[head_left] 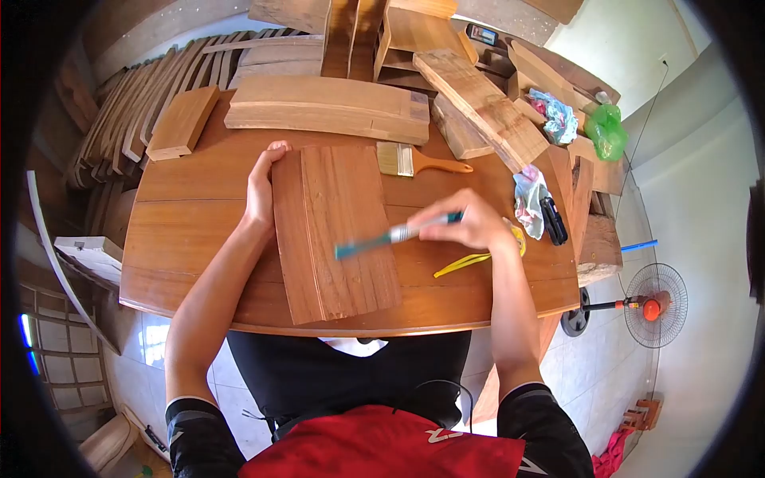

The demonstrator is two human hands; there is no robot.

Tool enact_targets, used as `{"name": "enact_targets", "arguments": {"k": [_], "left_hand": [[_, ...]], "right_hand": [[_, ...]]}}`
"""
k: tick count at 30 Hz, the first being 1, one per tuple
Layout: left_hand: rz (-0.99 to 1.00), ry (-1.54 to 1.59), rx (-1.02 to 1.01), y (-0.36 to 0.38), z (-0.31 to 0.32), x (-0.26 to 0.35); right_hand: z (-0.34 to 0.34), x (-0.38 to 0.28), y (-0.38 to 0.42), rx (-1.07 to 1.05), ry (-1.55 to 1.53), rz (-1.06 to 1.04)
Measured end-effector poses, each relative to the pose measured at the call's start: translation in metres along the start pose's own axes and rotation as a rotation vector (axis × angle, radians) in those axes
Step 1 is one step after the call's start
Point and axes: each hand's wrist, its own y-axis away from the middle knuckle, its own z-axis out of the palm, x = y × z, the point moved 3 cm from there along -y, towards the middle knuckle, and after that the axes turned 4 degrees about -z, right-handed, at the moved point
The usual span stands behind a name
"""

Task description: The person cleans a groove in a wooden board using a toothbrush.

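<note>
A reddish-brown wooden board [343,215] with a groove along its length lies near the table's front edge. My left hand [264,187] grips its upper left edge, thumb over the top corner. Closed around a slim teal tool with a white band [374,241], my right hand [468,221] is right of the board. The tool's tip overlaps the middle of the board and is slightly blurred, so its exact kind does not show. A flat paintbrush [434,164] with a wooden handle rests just beyond the board's upper right corner. A yellow strap [462,263] lies by my right wrist.
Wood blocks [327,107] line the back of the wooden table [191,207], with a leaning plank [482,103] at right. Crumpled plastic [530,199] and a black object [554,221] sit near the right edge. A fan [655,306] stands beyond; curved slats [159,95] are stacked at left.
</note>
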Motion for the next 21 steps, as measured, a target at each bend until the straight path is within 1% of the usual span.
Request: {"name": "enact_targets", "arguments": {"k": [1, 2, 3, 5, 6, 7, 9, 11, 12, 15, 16, 17, 19, 21], "left_hand": [[0.02, -0.01, -0.02, -0.002, 0.0, 0.001], [0.034, -0.025, -0.036, -0.003, -0.002, 0.0], [0.041, -0.041, -0.049, -0.002, -0.002, 0.001], [0.039, -0.021, 0.012, -0.001, -0.001, 0.002], [0.043, -0.009, 0.049, -0.001, 0.0, 0.003], [0.066, -0.035, 0.019, 0.001, 0.001, 0.004], [0.106, -0.092, -0.045, 0.001, 0.001, 0.006], [0.094, -0.109, -0.044, 0.001, -0.001, 0.005], [0.091, -0.113, -0.049, 0.0, -0.002, 0.005], [0.09, -0.156, -0.069, -0.002, -0.004, 0.006], [0.073, -0.154, -0.046, -0.001, -0.003, 0.006], [0.056, -0.151, -0.024, 0.001, -0.001, 0.007], [0.037, -0.157, 0.019, 0.006, 0.006, 0.007], [0.036, -0.186, 0.061, 0.009, 0.011, 0.009]], "right_hand": [[0.003, -0.004, 0.004, -0.172, 0.023, 0.061], [-0.002, -0.015, 0.004, -0.128, 0.032, 0.006], [-0.006, -0.011, 0.003, 0.072, 0.008, -0.116], [-0.021, -0.005, 0.004, 0.386, 0.009, -0.064], [-0.026, 0.0, 0.008, 0.195, 0.017, -0.113], [-0.027, 0.004, 0.011, -0.002, 0.023, -0.165], [-0.021, 0.013, 0.007, 0.096, 0.06, -0.209], [-0.016, 0.011, -0.006, 0.424, 0.077, -0.113], [-0.017, 0.012, -0.009, 0.382, -0.011, -0.036], [-0.017, 0.014, -0.004, 0.129, -0.032, -0.02], [-0.016, 0.016, -0.006, 0.301, -0.003, -0.065], [-0.017, 0.02, -0.007, 0.467, 0.0, 0.01], [-0.026, 0.021, -0.004, 0.404, -0.029, 0.143], [-0.026, 0.016, 0.0, 0.337, 0.006, 0.022]]}}
